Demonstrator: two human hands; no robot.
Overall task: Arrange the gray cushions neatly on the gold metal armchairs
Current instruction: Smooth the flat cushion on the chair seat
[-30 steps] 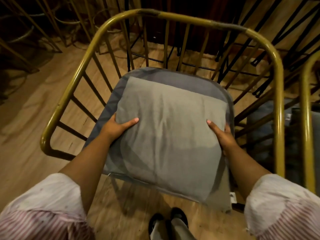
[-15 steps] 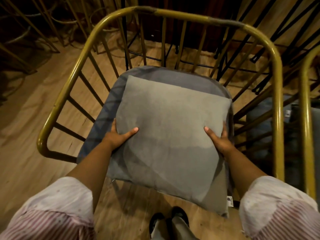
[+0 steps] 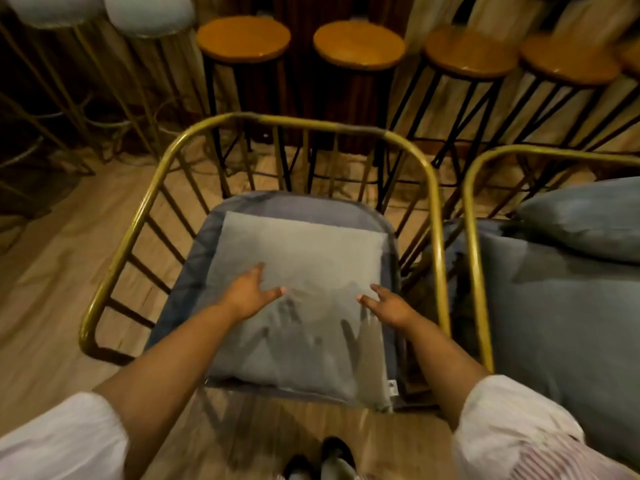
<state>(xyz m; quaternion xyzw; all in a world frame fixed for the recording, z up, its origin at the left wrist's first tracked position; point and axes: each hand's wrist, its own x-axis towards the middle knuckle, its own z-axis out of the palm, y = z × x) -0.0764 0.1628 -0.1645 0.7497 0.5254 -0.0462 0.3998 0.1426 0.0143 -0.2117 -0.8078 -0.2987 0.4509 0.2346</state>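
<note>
A cushion [image 3: 304, 292] lies flat on the seat pad [image 3: 298, 202] of the armchair [image 3: 162, 168] straight ahead, its near edge overhanging the seat front. The left hand [image 3: 247, 294] and right hand [image 3: 389, 306] are over its near half, left and right. A second armchair [image 3: 476, 237] stands just beside it on the right, with another cushion [image 3: 581, 220] at its back. Stools [image 3: 358, 45] stand in a row behind both chairs

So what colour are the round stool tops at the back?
Orange-brown wood stool tops, seen in the head view.

Gray cushion [image 3: 301, 271] lies flat (slightly askew) on gold armchair [image 3: 437, 216].
</note>
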